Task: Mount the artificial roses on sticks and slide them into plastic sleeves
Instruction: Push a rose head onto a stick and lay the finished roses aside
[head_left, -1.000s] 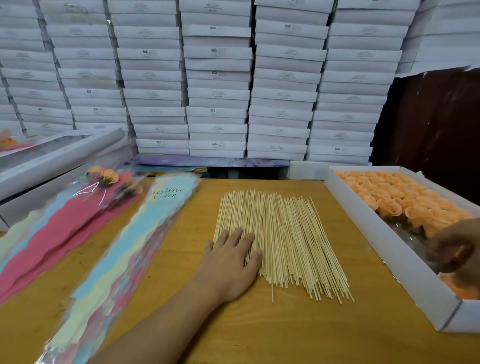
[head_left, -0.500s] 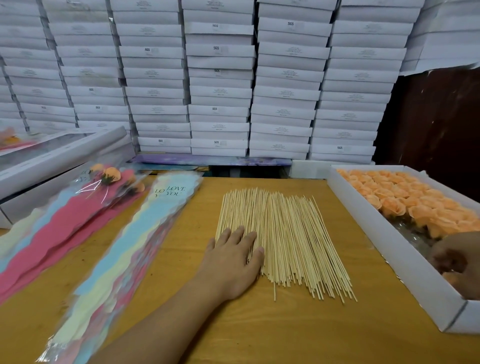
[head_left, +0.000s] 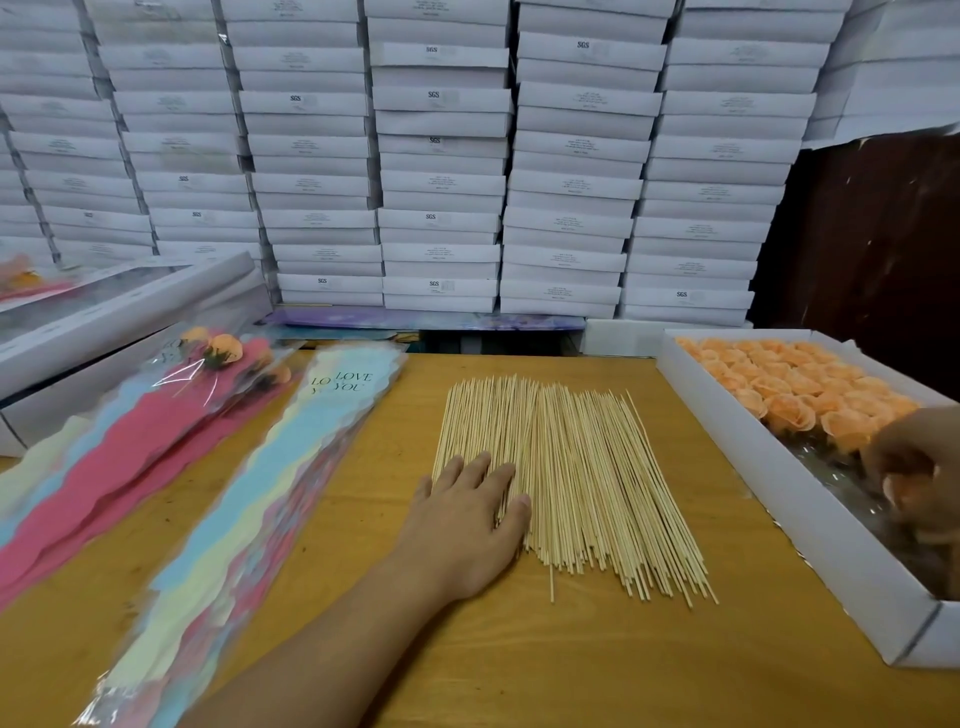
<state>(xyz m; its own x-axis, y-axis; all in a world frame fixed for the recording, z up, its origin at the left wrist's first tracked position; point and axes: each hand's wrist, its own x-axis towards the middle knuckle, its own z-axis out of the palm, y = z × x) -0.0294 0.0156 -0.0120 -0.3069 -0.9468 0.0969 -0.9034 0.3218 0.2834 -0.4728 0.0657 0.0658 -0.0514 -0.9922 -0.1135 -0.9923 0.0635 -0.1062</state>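
A: Progress?
B: Early. A few sleeved roses (head_left: 223, 353) lie far left; sleeves (head_left: 270, 499) stacked, box (head_left: 810, 499) still full of roses (head_left: 789, 384).
A: Hands?
B: Left hand (head_left: 467, 525) flat, fingers straight, on sticks (head_left: 571, 483) mid-table (head_left: 571, 675). Right hand (head_left: 914, 473) in box, curled; grip cannot tell.

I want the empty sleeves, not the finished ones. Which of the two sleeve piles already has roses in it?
The left pile, mostly pink, with orange rose heads inside its top end. The "LOVE YOU" pile beside the sticks shows none.

Bare table (head_left: 597, 670) between sleeves (head_left: 270, 483) and box (head_left: 810, 525)
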